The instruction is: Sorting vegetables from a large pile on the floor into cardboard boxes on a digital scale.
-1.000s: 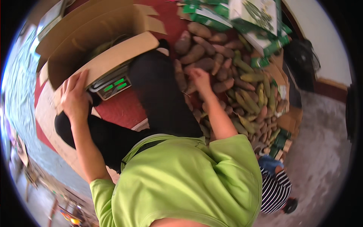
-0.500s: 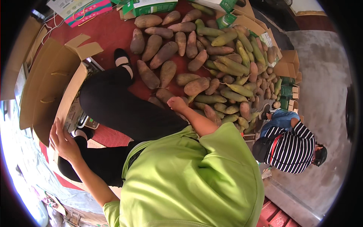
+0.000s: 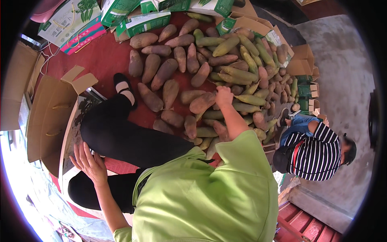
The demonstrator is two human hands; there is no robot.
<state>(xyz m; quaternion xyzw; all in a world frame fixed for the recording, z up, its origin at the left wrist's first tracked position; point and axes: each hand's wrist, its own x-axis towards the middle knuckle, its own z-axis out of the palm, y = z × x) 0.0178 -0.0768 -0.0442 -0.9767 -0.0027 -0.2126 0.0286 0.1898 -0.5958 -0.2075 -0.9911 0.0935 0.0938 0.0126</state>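
Note:
My right hand (image 3: pixel 224 97) reaches down into a pile of long radishes, its fingers curled; what they hold, if anything, is hidden. Touching or close beside it lies a fat reddish-brown radish (image 3: pixel 202 103), and a long green radish (image 3: pixel 249 99) is on its right. Fingers spread, my left hand (image 3: pixel 91 163) rests by the near edge of an open cardboard carton (image 3: pixel 49 121) at my left, holding nothing. The reddish radishes lie loosely on the left of the heap, while green ones (image 3: pixel 238 73) crowd its middle.
Green and white boxes (image 3: pixel 147 23) stand along the far side, with a pink-edged box (image 3: pixel 82 34) at the far left. Opened brown cartons (image 3: pixel 302 60) line the right. A person in a striped shirt (image 3: pixel 316 151) crouches at the right. My black-trousered leg (image 3: pixel 133 125) crosses the red floor covering (image 3: pixel 100 52).
My right hand has gone from beside my knee forward and right onto the radishes. My left hand has shifted slightly right and nearer along the carton. The view has tilted a little.

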